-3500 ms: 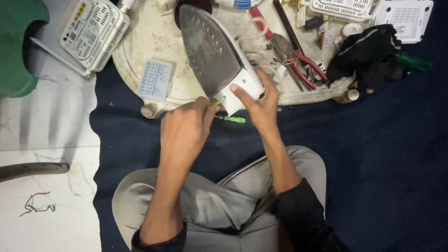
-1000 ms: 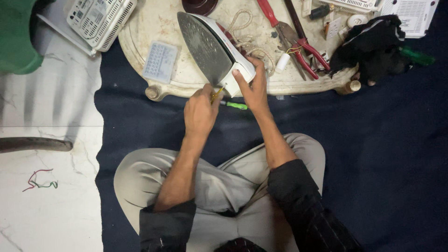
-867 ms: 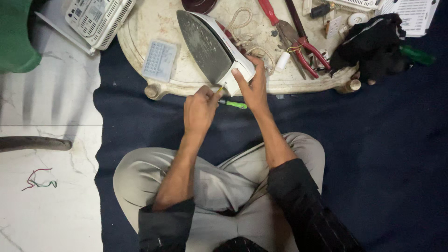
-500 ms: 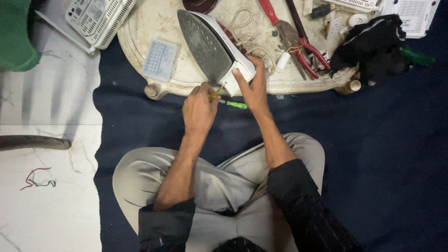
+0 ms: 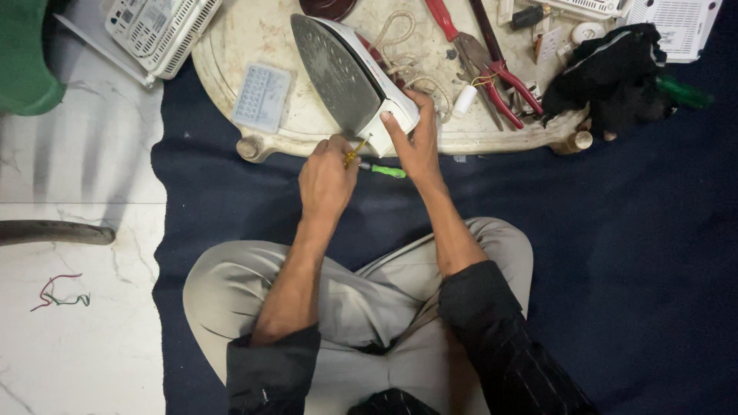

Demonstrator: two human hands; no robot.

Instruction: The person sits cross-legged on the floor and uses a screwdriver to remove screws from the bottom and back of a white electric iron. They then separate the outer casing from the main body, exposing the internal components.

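Right hand (image 5: 415, 142) steadies iron (image 5: 350, 73) — left hand (image 5: 327, 177) grips screwdriver (image 5: 355, 148) (yellow).

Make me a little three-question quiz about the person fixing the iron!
1. True or false: the right hand steadies the clothes iron.
2. What does the left hand hold? A) red pliers B) a small yellow-handled screwdriver C) a green bucket
3. Fill in: the iron is tipped up on the pale round ____.

Key:
1. True.
2. B, the screwdriver, its tip at the iron's rear end.
3. Tray; the red pliers lie on it too.
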